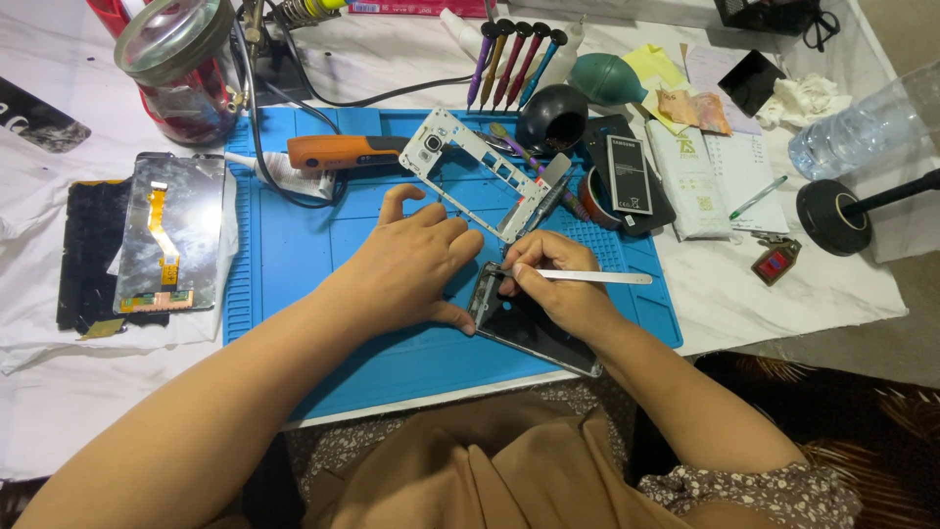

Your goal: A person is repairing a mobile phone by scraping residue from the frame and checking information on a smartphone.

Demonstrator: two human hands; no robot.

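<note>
Phone-repair workbench, small workshop. Blue silicone repair mat [294,245] over a white-covered tabletop [783,294]. Row of coloured-handled precision screwdrivers [514,59], orange-handled soldering tool [343,150], teal rubber dust blower [607,78], loose black phone battery [628,174], detached silver phone frame [460,162], spare display panel with orange flex cable [171,230].

Both forearms are bare to above the wrist, with no rings, watch or bracelets. The left hand [411,263] and right hand [558,284] wear no gloves. A dark floral sleeve [754,490] covers the right elbow. Tan cloth [490,470] covers the lap.
</note>
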